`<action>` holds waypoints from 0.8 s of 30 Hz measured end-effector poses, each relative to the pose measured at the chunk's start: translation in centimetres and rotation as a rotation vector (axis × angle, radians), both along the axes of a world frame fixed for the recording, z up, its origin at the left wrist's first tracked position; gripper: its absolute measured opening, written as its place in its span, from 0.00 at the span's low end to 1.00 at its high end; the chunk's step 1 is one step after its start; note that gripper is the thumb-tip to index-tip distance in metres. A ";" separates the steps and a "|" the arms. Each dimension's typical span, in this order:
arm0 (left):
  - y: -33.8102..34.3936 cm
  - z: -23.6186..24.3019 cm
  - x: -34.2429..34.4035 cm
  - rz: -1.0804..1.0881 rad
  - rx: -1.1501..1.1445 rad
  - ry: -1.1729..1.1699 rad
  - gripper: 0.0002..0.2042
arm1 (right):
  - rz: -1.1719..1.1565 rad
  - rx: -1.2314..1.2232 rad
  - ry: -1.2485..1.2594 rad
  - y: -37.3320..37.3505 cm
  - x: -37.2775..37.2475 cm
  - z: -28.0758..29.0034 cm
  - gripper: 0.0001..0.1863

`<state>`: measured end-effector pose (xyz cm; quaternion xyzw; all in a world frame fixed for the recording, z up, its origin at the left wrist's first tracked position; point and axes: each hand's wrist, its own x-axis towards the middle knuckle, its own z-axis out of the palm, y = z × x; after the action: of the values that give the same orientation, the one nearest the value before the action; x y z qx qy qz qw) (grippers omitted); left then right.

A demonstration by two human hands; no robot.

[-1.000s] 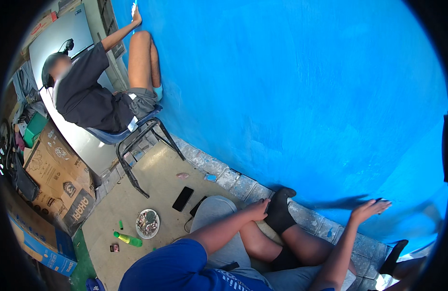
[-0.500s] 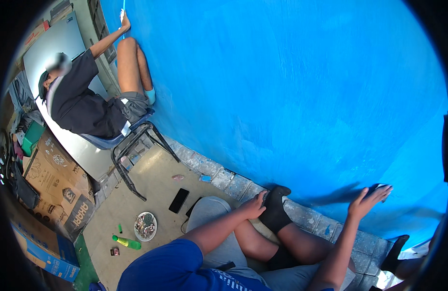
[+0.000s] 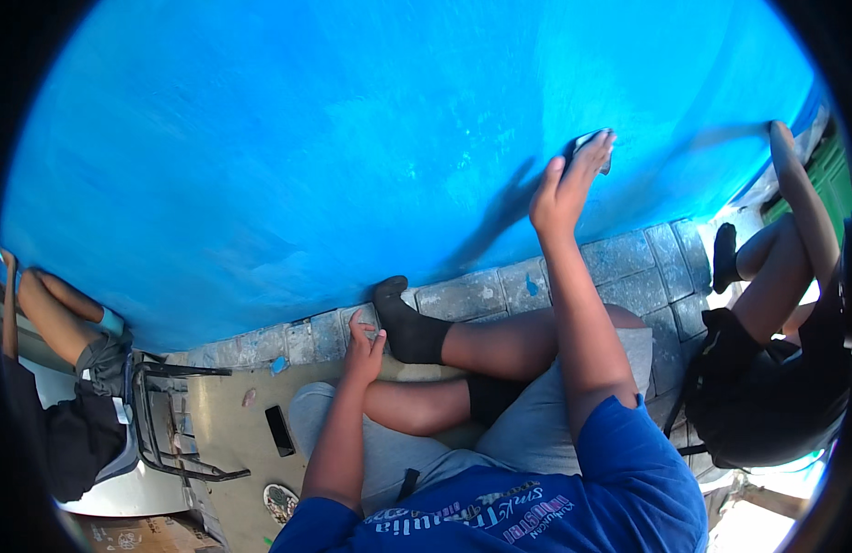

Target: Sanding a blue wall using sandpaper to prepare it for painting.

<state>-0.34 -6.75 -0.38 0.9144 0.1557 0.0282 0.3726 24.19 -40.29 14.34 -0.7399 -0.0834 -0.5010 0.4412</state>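
Observation:
My right hand (image 3: 571, 189) is raised against the blue wall (image 3: 370, 138), its fingers over a small flat pad (image 3: 605, 166), dark and pale, that it holds to the surface. Most of the pad is hidden under the hand. My left hand (image 3: 363, 343) is held over my lap beside my black-socked foot (image 3: 398, 323), fingers loosely bent and apart with nothing in them. My crossed legs rest low by the paved strip (image 3: 463, 297) at the wall's foot.
A person in dark clothes (image 3: 80, 429) sits on a metal-framed chair (image 3: 186, 473) at left. Another person (image 3: 767, 387) at right reaches to the wall. A black phone (image 3: 279, 430), a white dish (image 3: 280, 502) with small bits and cardboard (image 3: 122, 539) lie lower left.
The view has swung toward the wall and right-hand person. My right hand has moved higher on the wall with the pad; my left hand's fingers are now farther from my foot.

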 end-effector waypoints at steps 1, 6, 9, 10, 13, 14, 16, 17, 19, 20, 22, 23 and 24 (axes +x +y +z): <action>-0.6 0.2 0.2 -0.017 -0.005 0.010 0.34 | -0.017 -0.005 0.010 -0.3 -0.3 -0.5 0.43; -1.0 0.5 0.8 -0.024 0.008 0.017 0.35 | 0.021 -0.226 0.081 2.9 -3.1 -8.7 0.43; -0.3 -0.4 0.3 -0.012 0.042 0.024 0.35 | 0.020 -0.307 0.075 2.6 -1.9 -8.4 0.42; -0.1 -0.4 0.3 -0.009 0.045 0.026 0.35 | -0.037 -0.253 0.071 1.7 -0.7 -7.2 0.41; -0.5 -0.2 0.0 -0.017 -0.007 0.012 0.35 | -0.097 0.158 0.082 -0.7 1.2 -3.3 0.41; -0.7 0.0 0.2 -0.023 0.003 0.012 0.35 | -0.104 0.269 0.078 -1.1 1.2 -3.0 0.41; -1.0 0.2 0.8 -0.025 0.007 0.004 0.35 | -0.106 0.375 0.068 -0.8 1.0 -3.6 0.40; -1.0 0.3 1.1 -0.041 0.020 0.006 0.35 | -0.089 0.230 0.072 0.0 0.3 -5.2 0.41; -0.6 0.1 1.1 -0.051 0.037 0.011 0.35 | -0.064 0.091 0.078 1.9 -1.0 -7.2 0.42; -0.2 -0.3 1.0 -0.041 0.052 0.033 0.35 | -0.014 -0.026 0.049 3.0 -1.7 -8.0 0.43; 0.2 -0.5 1.2 -0.054 0.062 0.045 0.36 | 0.023 -0.126 0.027 3.1 -1.6 -6.7 0.44; 0.3 -0.6 0.8 -0.048 0.041 0.048 0.36 | 0.015 -0.124 0.026 2.2 -0.7 -5.6 0.44; 0.2 -0.6 0.8 -0.039 0.019 0.050 0.36 | -0.016 -0.096 0.006 0.9 0.4 -3.5 0.44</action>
<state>0.41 -6.53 -0.96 0.9211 0.1469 -0.0007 0.3605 24.55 -39.39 10.89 -0.7623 -0.1000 -0.4977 0.4015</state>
